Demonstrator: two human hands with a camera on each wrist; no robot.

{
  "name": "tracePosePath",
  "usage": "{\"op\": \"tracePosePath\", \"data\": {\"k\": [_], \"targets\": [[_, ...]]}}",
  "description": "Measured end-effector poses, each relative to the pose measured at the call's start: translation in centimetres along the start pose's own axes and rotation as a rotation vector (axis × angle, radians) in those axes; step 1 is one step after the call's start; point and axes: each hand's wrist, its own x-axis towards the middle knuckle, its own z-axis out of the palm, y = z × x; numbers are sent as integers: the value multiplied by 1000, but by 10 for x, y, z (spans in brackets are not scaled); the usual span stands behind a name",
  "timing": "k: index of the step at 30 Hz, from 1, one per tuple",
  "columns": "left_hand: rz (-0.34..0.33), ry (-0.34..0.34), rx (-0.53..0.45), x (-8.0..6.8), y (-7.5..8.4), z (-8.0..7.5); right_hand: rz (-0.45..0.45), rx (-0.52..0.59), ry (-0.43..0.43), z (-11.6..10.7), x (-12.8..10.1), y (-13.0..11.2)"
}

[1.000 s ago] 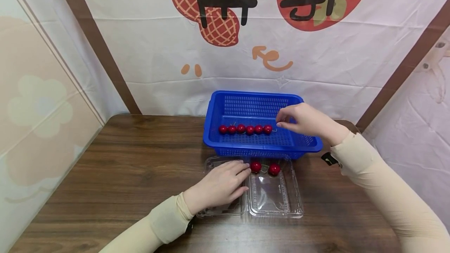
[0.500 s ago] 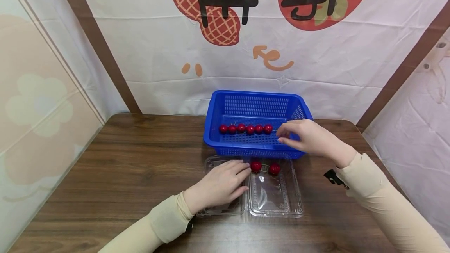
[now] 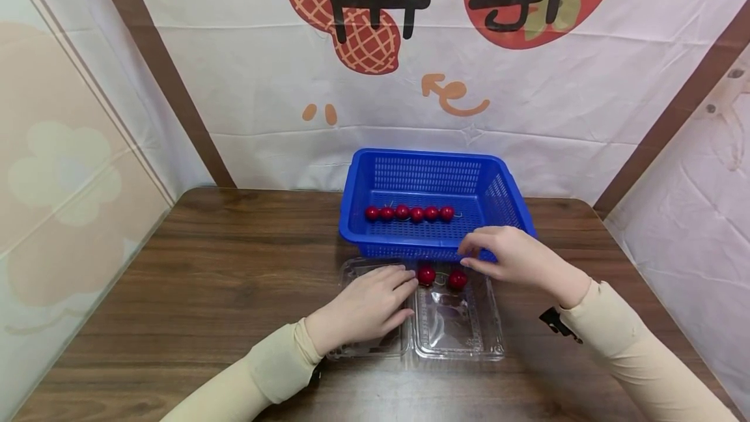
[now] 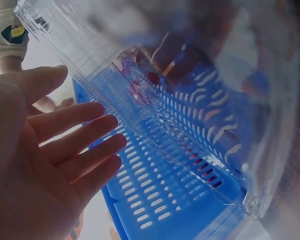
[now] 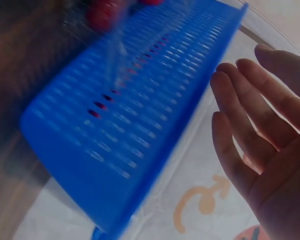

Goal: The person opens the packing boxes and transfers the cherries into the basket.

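Observation:
My left hand lies with extended fingers over the left half of a clear plastic clamshell box. In the left wrist view its fingers are spread beside the clear plastic. Two red cherries with thin stems sit at the far end of the box's right half. Above and to the right of them hovers my right hand, fingers loosely bent, by the front edge of a blue basket. Nothing shows between the right fingers in the right wrist view. Several more cherries lie in a row inside the basket.
The basket stands behind the box on a brown wooden table. A white printed cloth hangs right behind the table's back edge, and more cloth hangs at both sides.
My right hand has moved from over the basket's right part toward me, to the basket's front edge near the box. The left hand and the cherries have stayed in place.

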Motion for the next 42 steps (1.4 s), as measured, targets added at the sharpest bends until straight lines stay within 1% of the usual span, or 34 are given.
{"op": "tracePosePath", "data": {"k": [5, 9, 23, 30, 42], "targets": [[-3, 2, -4, 1, 1, 0, 16, -8, -44, 12, -5, -2], [-4, -1, -5, 1, 2, 0, 34, -10, -62, 19, -10, -3], [-1, 8, 1, 2, 2, -1, 25, -69, -66, 47, -20, -1], [-3, 4, -2, 3, 3, 0, 18, -113, -50, 54, -22, 2], [0, 3, -9, 2, 3, 0, 30, -153, -112, 59, -19, 3]]}}
